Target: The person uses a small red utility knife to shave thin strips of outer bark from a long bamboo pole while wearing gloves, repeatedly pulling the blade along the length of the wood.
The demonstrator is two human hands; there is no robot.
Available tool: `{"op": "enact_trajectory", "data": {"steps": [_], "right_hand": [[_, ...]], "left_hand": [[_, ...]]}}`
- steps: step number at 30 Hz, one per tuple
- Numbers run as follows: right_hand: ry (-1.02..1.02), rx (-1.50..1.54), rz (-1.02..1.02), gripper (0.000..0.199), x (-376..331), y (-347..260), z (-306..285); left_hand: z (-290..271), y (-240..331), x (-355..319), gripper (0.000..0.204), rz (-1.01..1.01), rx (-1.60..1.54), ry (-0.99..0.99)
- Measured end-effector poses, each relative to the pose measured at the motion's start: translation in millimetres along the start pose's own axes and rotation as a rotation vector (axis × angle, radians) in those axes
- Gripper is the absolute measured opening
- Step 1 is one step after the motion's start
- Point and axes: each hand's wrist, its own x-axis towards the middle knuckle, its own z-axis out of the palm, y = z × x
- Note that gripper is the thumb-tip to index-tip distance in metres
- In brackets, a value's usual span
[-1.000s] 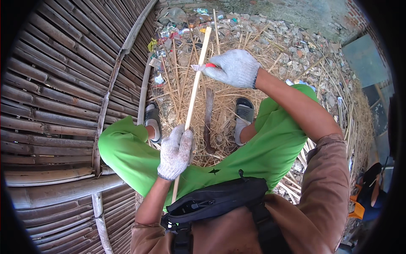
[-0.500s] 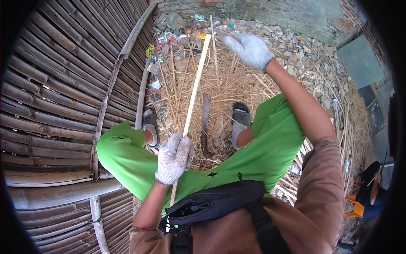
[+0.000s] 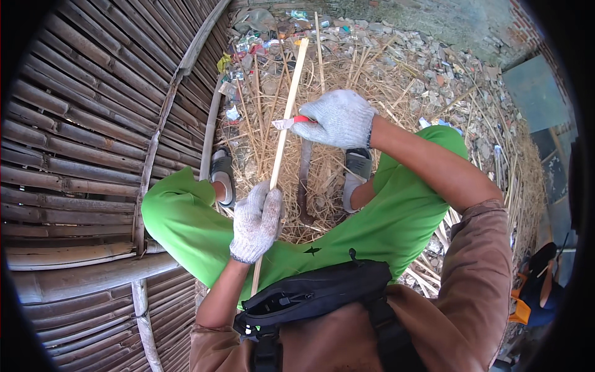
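My left hand (image 3: 257,222), in a whitish knit glove, is closed round the lower part of a long pale bamboo strip (image 3: 287,124). The strip slants up and away from my lap. My gloved right hand (image 3: 338,119) grips a small knife (image 3: 300,119) by its red handle. Its short blade lies across the strip, about midway between my left hand and the far end; I cannot tell how firmly it touches. Between my feet, a long dark blade-like tool (image 3: 303,186) with a curved brown end lies on the shavings.
A bamboo slat wall (image 3: 80,161) rises close on my left. Thin bamboo shavings (image 3: 260,155) cover the ground round my sandalled feet. Beyond lie rubble and litter (image 3: 396,62) before a brick wall (image 3: 421,25). A black waist bag (image 3: 316,290) rests across my lap.
My right hand has come back toward me and to the left, bringing the knife from beyond the strip's far end to its middle. My left hand keeps its hold on the strip.
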Motion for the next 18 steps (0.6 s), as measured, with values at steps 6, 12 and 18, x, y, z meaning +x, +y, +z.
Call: {"op": "enact_trajectory", "data": {"steps": [6,12,18], "right_hand": [[0.095,-0.056,-0.059,0.055,5.6,11.6,-7.9],[0.210,-0.138,0.516,0.091,21.6,126.3,-72.9],[0.465,0.018,0.383,0.076,8.4,108.7,-36.7]], "left_hand": [[-3.6,17.5,0.7,0.028,-0.028,0.078,0.026],[2.3,5.7,-25.4,0.025,0.039,0.123,-0.076],[0.9,11.5,-18.3,0.026,-0.111,-0.039,-0.060]]}}
